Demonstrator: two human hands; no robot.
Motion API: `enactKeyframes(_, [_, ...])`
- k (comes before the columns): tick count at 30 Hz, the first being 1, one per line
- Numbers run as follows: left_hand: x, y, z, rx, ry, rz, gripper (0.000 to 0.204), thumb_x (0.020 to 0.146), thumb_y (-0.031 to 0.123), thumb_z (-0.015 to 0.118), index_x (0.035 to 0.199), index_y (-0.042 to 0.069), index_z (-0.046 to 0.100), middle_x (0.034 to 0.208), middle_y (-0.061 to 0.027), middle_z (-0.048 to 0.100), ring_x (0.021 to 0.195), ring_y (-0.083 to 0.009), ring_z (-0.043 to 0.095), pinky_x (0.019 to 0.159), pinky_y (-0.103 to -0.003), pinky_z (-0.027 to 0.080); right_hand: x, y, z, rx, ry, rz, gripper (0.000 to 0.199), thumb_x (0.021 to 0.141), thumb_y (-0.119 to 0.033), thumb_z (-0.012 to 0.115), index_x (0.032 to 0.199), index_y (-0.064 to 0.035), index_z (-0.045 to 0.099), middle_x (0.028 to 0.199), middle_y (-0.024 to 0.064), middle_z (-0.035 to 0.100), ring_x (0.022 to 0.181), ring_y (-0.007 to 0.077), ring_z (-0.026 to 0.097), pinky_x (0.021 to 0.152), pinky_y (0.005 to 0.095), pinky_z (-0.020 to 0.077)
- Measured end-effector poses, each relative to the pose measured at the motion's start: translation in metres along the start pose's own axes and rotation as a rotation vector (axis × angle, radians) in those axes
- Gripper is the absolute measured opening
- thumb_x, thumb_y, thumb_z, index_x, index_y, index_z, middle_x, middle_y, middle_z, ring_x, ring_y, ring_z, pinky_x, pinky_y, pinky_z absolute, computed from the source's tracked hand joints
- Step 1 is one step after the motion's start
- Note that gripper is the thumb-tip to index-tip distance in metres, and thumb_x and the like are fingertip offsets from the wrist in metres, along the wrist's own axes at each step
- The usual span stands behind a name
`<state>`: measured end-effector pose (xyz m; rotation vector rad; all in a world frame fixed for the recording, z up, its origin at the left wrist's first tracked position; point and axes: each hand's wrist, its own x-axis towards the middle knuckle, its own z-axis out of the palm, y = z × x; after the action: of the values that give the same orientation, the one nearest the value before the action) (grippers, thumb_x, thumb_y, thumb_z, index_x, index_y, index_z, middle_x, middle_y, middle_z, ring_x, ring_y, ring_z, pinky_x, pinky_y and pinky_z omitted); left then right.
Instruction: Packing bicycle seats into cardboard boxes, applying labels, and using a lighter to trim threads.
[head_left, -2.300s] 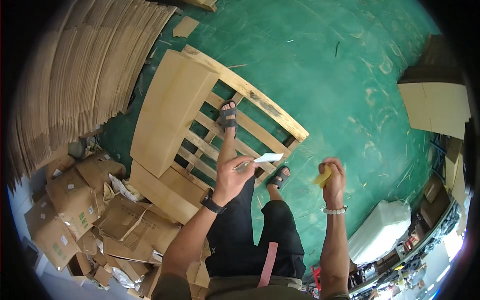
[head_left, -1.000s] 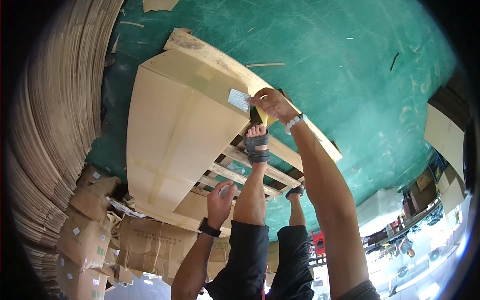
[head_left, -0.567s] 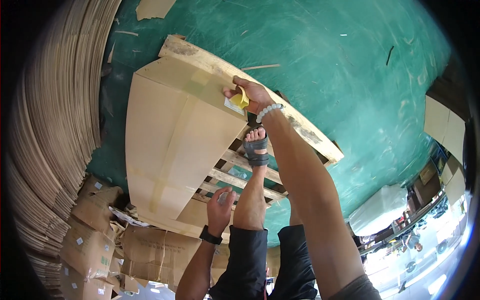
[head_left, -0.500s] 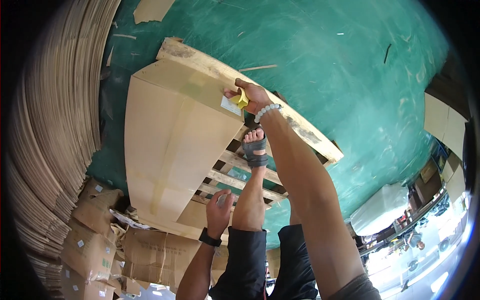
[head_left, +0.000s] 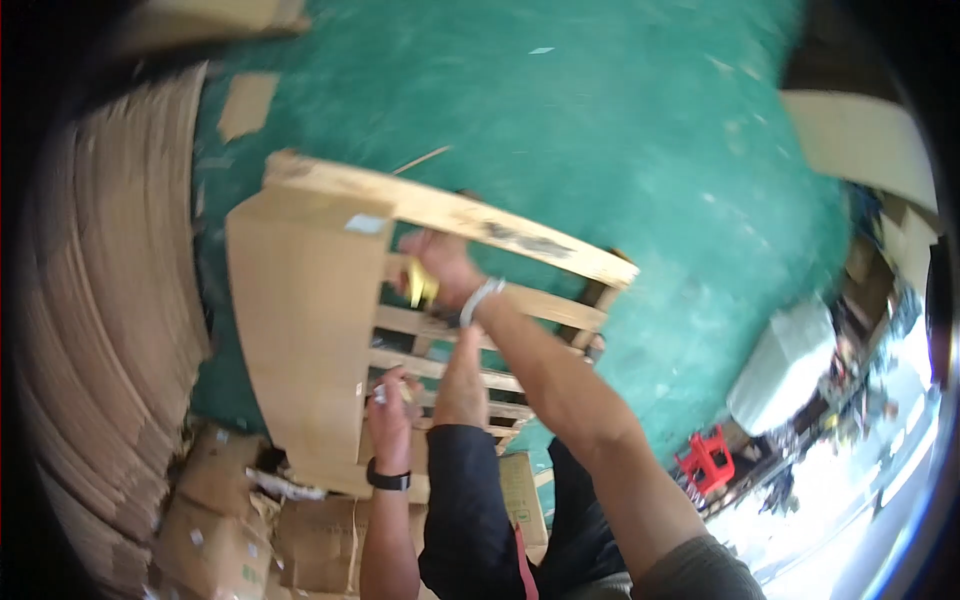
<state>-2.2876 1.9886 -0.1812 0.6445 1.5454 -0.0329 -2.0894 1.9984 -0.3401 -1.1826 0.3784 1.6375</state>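
Right hand (head_left: 443, 265) had drawn back from white label (head_left: 364, 223); fingers grasped yellow piece (head_left: 421, 287) above wooden pallet (head_left: 450, 211). Left hand (head_left: 391, 412) curled beside carton (head_left: 300, 310), contents too blurred to tell. Label lay on carton's far end, carton on pallet, green floor (head_left: 600, 130) beyond.

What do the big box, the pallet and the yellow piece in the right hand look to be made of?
Box: probably cardboard, matte brown; flat, creased panels.
Pallet: raw wood, seemingly unfinished; pale slats, dark staining on the far beam.
Yellow piece in the right hand: maybe paper or plastic; blur hides its finish.
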Motion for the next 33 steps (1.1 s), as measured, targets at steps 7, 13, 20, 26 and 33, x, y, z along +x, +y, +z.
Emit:
enactKeyframes(7, [-0.152,0.005,0.118,0.086,-0.333,0.162,0.022,0.098,0.022,0.052,0.114,0.006,0.058,0.079,-0.0003,0.056,0.056,-0.0057,0.047,0.047,-0.019,0.036,-0.322,0.085,-0.093,-0.361,0.352,-0.224,0.037,0.092,-0.035,0.061,0.080,-0.0004,0.063,0.066,0.0045,0.057,0.065,0.0094,0.051,0.059,0.0304,0.0444])
enactKeyframes(13, [-0.312,-0.099,0.221,0.648,-0.580,0.438,0.010,0.088,0.014,0.068,0.093,0.006,0.064,0.081,0.0035,0.060,0.071,-0.0060,0.053,0.064,-0.023,0.045,-0.547,0.046,-0.171,-0.039,0.767,-0.270,0.052,0.088,-0.051,0.061,0.072,-0.0022,0.062,0.058,0.0009,0.051,0.054,0.0088,0.047,0.048,0.0312,0.0389])
enactKeyframes(20, [-0.521,-0.224,0.360,1.015,-0.792,0.985,0.029,0.081,0.021,0.072,0.104,0.005,0.067,0.088,-0.0119,0.068,0.080,-0.0180,0.065,0.071,-0.032,0.051,-0.790,0.029,-0.269,0.848,0.595,-0.687,0.036,0.089,-0.041,0.066,0.079,-0.0079,0.056,0.057,-0.0051,0.045,0.043,0.0053,0.036,0.040,0.0241,0.0278])
enactKeyframes(26, [-0.619,-0.258,0.460,1.138,-1.079,0.975,0.025,0.096,0.023,0.057,0.099,0.000,0.065,0.092,-0.0092,0.068,0.082,-0.0191,0.062,0.077,-0.031,0.049,-0.891,0.059,-0.338,1.054,0.580,-0.997,0.021,0.094,-0.026,0.062,0.095,-0.0072,0.054,0.064,-0.0034,0.047,0.049,0.0066,0.041,0.044,0.0235,0.0327])
enactKeyframes(33, [-0.635,-0.273,0.568,1.112,-1.255,0.897,0.024,0.096,0.019,0.057,0.108,-0.001,0.062,0.103,-0.0106,0.065,0.097,-0.0195,0.059,0.088,-0.031,0.047,-0.917,0.025,-0.406,1.201,0.691,-1.058,0.022,0.095,-0.023,0.059,0.104,-0.0046,0.054,0.086,0.0034,0.059,0.070,0.0111,0.058,0.061,0.0242,0.0497])
